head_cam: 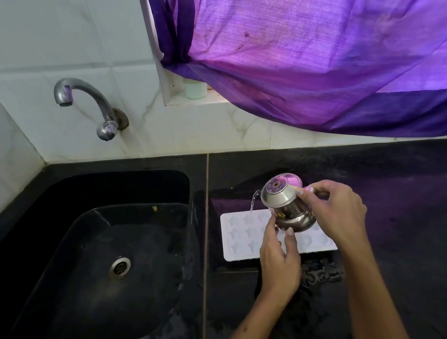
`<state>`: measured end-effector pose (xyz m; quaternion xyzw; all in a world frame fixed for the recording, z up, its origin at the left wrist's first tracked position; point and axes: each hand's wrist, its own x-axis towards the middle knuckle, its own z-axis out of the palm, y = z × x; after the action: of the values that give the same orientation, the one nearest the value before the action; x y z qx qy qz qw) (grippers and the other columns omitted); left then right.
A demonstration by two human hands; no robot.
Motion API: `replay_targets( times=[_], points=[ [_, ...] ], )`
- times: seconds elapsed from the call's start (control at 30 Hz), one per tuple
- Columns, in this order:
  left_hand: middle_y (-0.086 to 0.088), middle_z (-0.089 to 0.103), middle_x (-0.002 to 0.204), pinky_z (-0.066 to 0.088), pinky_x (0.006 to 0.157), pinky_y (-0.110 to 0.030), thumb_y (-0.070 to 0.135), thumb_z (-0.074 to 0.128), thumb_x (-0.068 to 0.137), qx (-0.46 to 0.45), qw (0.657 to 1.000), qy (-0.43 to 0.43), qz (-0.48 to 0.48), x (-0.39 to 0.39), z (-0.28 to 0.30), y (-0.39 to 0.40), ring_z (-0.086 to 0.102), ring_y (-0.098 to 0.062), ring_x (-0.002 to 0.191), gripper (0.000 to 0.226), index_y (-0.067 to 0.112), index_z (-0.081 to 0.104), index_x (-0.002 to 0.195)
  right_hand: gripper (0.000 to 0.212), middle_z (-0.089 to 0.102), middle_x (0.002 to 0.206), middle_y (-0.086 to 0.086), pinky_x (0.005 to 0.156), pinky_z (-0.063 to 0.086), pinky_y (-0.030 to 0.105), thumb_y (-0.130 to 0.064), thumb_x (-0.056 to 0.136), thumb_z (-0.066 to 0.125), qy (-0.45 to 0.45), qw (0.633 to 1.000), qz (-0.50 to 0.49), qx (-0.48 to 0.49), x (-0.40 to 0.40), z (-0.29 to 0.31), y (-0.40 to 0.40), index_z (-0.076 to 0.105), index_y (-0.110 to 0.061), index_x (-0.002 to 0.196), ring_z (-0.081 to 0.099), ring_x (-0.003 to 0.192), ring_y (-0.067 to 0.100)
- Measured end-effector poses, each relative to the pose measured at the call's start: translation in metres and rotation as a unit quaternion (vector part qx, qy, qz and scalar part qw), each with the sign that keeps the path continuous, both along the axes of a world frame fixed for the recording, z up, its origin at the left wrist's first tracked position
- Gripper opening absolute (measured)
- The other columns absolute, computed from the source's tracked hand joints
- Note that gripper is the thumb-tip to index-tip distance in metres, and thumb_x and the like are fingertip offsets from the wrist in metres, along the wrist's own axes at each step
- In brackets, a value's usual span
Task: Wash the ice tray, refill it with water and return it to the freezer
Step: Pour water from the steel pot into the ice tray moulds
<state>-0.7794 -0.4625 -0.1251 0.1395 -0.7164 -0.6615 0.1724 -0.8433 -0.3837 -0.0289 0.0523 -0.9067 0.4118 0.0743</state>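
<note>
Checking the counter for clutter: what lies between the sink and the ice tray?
In the head view, only bare wet black counter with a thin seam line lies between the sink and the ice tray.

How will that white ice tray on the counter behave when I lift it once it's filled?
The ice tray looks thin and shallow, so it may flex and spill. The black counter around it looks wet, so its underside may be slippery. Water is streaming in from the steel pot, so expect added weight.
</note>
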Motion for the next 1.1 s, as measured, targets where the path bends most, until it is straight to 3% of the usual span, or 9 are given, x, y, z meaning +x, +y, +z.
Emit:
replay_targets(
  times=[0.33,0.5,0.7,0.83,0.93,1.03,1.1],
  points=[
    [0.023,0.054,0.124,0.034,0.093,-0.002,0.020,0.046,0.099,-0.006,1.000,-0.005,0.001,0.003,0.003,-0.002,0.044,0.023,0.111,0.036,0.038,0.040,0.129,0.022,0.065,0.078,-0.005,0.072,0.036,0.030,-0.043,0.088,0.064,-0.009,1.000,-0.005,0.002,0.002,0.000,0.000,0.067,-0.021,0.086,0.058,0.079,0.017],
    [0.038,0.049,0.113,0.034,0.084,0.003,0.016,0.047,0.099,0.000,1.000,0.011,0.000,0.002,0.009,-0.007,0.043,0.029,0.103,0.036,0.039,0.039,0.126,0.024,0.071,0.080,-0.007,0.084,0.052,0.042,-0.046,0.085,0.065,-0.024,0.998,-0.012,-0.052,0.001,-0.003,0.002,0.069,-0.023,0.083,0.068,0.081,0.018],
    [0.033,0.049,0.125,0.038,0.092,-0.005,0.018,0.047,0.099,0.013,1.000,0.022,0.014,0.001,0.012,-0.011,0.045,0.017,0.117,0.046,0.028,0.036,0.142,0.017,0.072,0.076,-0.008,0.081,0.056,0.048,-0.046,0.082,0.068,-0.035,0.990,-0.024,-0.131,0.001,-0.003,-0.002,0.068,-0.029,0.078,0.069,0.081,0.015],
    [0.026,0.053,0.127,0.040,0.088,-0.010,0.016,0.048,0.098,0.025,0.999,0.020,0.024,0.002,0.011,-0.010,0.050,0.016,0.110,0.045,0.028,0.038,0.140,0.016,0.070,0.077,-0.009,0.083,0.054,0.047,-0.045,0.083,0.067,-0.019,0.994,-0.029,-0.107,0.004,0.000,-0.009,0.063,-0.032,0.074,0.068,0.082,0.016],
    [0.027,0.053,0.121,0.042,0.081,-0.005,0.013,0.049,0.097,0.032,0.999,0.014,0.027,0.002,0.008,-0.010,0.053,0.020,0.094,0.045,0.025,0.039,0.139,0.016,0.067,0.077,-0.009,0.078,0.046,0.034,-0.042,0.086,0.065,-0.006,0.997,-0.019,-0.071,0.005,0.002,-0.014,0.064,-0.026,0.081,0.063,0.075,0.010],
    [0.021,0.054,0.126,0.039,0.083,-0.002,0.013,0.050,0.097,0.040,0.999,0.005,0.028,0.002,0.006,-0.012,0.051,0.015,0.109,0.045,0.026,0.039,0.138,0.018,0.062,0.074,-0.009,0.072,0.033,0.028,-0.040,0.087,0.065,0.001,0.999,-0.016,-0.045,0.006,0.002,-0.018,0.065,-0.023,0.084,0.051,0.066,0.003],
    [0.021,0.055,0.125,0.037,0.084,-0.001,0.014,0.050,0.096,0.043,0.999,0.001,0.031,0.002,0.004,-0.013,0.049,0.008,0.119,0.045,0.025,0.040,0.138,0.018,0.060,0.072,-0.010,0.072,0.032,0.028,-0.041,0.087,0.065,-0.001,0.999,-0.015,-0.035,0.006,0.001,-0.021,0.066,-0.023,0.085,0.051,0.068,0.007]
  ],
)
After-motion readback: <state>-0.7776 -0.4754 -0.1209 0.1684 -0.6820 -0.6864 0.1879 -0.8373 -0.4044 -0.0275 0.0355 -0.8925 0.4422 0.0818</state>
